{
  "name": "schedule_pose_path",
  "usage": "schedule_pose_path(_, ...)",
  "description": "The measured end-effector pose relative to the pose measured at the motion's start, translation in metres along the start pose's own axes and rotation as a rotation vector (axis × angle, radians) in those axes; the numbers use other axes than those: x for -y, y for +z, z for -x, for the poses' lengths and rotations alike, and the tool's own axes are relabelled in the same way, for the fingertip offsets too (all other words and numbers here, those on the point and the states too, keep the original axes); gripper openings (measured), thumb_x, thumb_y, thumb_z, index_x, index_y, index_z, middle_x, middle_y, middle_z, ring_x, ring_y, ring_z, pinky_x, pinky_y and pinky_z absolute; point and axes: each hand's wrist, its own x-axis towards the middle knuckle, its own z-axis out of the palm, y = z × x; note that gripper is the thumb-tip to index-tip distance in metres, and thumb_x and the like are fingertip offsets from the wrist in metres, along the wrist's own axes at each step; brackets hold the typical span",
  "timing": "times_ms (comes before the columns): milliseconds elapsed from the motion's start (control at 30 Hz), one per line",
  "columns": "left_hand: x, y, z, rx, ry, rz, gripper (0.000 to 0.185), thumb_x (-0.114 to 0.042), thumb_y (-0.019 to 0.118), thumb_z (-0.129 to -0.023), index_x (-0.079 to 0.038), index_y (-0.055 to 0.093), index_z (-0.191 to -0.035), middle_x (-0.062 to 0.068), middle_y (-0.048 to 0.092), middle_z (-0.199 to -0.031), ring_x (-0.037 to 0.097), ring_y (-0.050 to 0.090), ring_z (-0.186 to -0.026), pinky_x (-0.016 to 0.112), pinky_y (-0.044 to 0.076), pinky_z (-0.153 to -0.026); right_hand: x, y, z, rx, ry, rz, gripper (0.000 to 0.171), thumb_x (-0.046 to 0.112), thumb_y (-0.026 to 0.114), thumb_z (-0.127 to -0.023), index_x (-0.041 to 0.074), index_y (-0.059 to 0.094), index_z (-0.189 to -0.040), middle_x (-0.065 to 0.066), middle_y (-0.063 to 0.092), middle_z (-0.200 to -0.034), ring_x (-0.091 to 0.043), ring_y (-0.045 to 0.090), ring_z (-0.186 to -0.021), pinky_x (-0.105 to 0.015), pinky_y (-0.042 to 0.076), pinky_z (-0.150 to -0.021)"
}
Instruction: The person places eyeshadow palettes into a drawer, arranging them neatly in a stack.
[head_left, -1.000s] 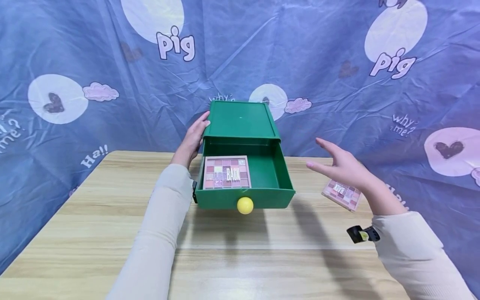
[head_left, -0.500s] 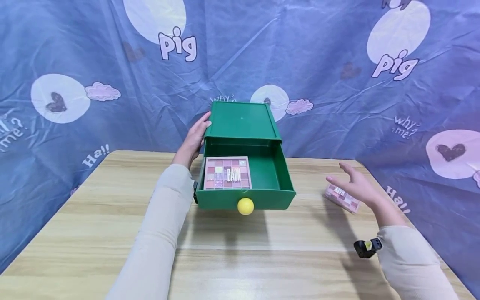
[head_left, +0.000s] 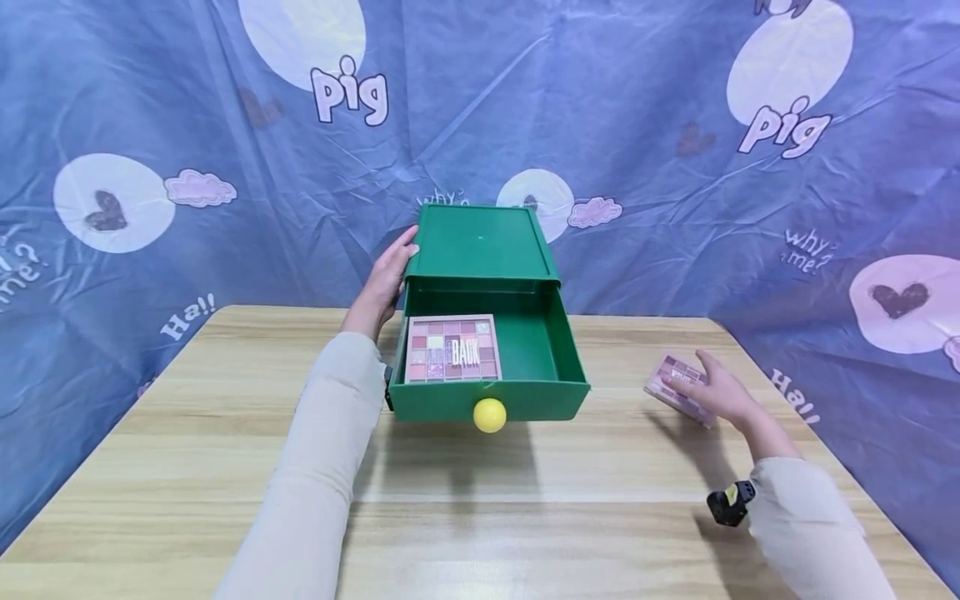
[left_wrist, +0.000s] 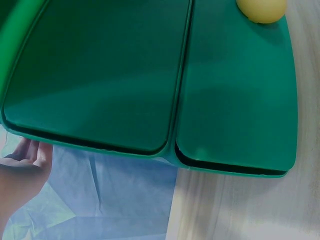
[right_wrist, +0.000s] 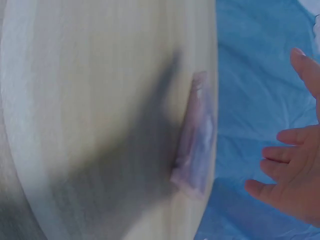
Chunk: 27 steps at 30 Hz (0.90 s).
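At the right of the head view, near the table's (head_left: 225,467) far right edge, a flat pink eyeshadow palette (head_left: 675,387) with a grid of rosy and mauve squares lies under the right hand (head_left: 716,390), whose fingers are relaxed and spread over it, not clearly curled around it. In the centre, the left hand (head_left: 386,279) rests with straight fingers against the side of a green drawer box (head_left: 480,242). Its pulled-out drawer (head_left: 555,392), fronted by a yellow knob (head_left: 489,414), holds a second palette (head_left: 452,348) marked "BACK".
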Motion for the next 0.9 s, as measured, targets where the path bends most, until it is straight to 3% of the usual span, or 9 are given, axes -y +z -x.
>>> schedule_pose_path(200,0.001,0.000,-0.001,0.013,0.015,0.000,0.048,-0.023,0.045,-0.086,-0.021,0.036,-0.133,0.004,0.033,-0.132,0.017,0.039,-0.109,0.033,0.030,-0.091,-0.010,0.001,-0.008,-0.010,0.023,0.022,0.095,0.035,0.057,-0.081,-0.019,-0.006,-0.127,-0.045,0.002,-0.124,-0.056,0.006,-0.113,-0.059,0.010,-0.090)
schedule_pose_path(533,0.001,0.000,0.000,0.007,0.019,-0.014,0.048,-0.023,0.044,-0.086,-0.021,0.036,-0.133,0.004,0.033,-0.132,0.018,0.039,-0.109,0.033,0.031,-0.090,-0.017,0.001,-0.016,0.051,0.117,0.001,0.099,0.040,0.055,-0.080,-0.017,-0.011,-0.127,-0.044,-0.001,-0.124,-0.055,0.005,-0.113,-0.058,0.008,-0.091)
schedule_pose_path(900,0.001,0.000,0.000,0.009,0.023,-0.012,0.048,-0.024,0.044,-0.086,-0.021,0.036,-0.133,0.005,0.034,-0.132,0.018,0.040,-0.108,0.032,0.031,-0.089,-0.038,0.004,-0.014,0.067,0.142,-0.051,0.103,0.035,0.063,-0.076,-0.021,-0.007,-0.125,-0.047,0.007,-0.121,-0.053,0.020,-0.108,-0.056,0.014,-0.091)
